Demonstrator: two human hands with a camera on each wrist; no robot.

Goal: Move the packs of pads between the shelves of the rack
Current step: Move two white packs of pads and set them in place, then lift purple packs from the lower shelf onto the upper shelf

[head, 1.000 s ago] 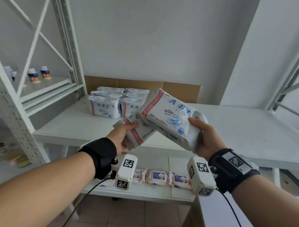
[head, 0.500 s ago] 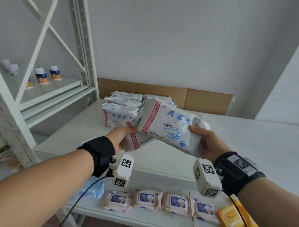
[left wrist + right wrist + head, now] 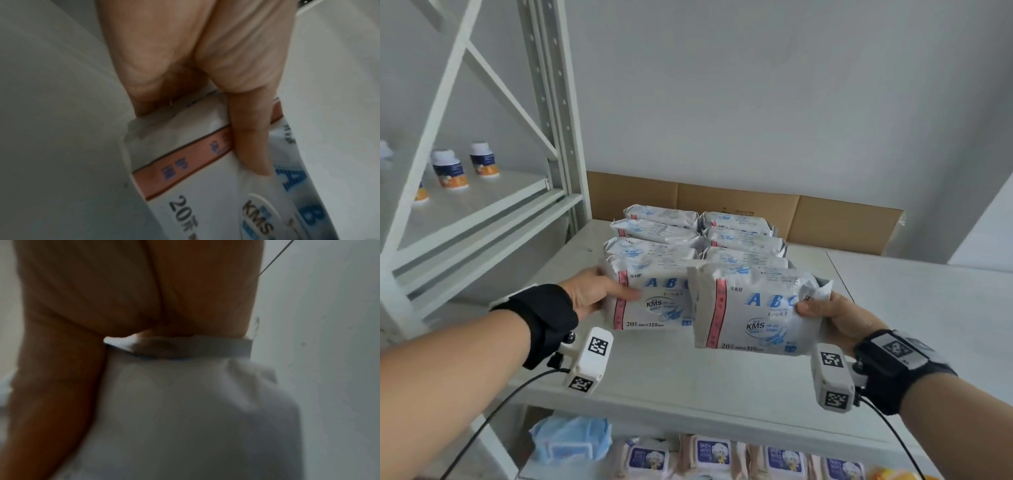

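Observation:
Each hand holds one white pack of pads with a pink stripe and blue ABC lettering, above the middle shelf (image 3: 722, 383). My left hand (image 3: 599, 294) grips the left pack (image 3: 654, 305) by its left end, thumb on the front; the left wrist view shows the thumb (image 3: 252, 142) pressed on that pack (image 3: 197, 186). My right hand (image 3: 828, 315) grips the right pack (image 3: 750, 315) by its right end, and the right wrist view shows that pack (image 3: 185, 402) blurred. The two packs are upright, side by side, just in front of a stack of several packs (image 3: 688, 236).
Brown cardboard (image 3: 756, 209) lines the back of the shelf. A grey rack upright (image 3: 551, 113) stands at left, with small bottles (image 3: 452, 169) on the neighbouring shelf. Below are wipes packs (image 3: 712, 455) and a blue bag (image 3: 568, 438).
Both hands have moved forward over the shelf toward the stack. The packs, tilted and overlapping before, now stand upright side by side.

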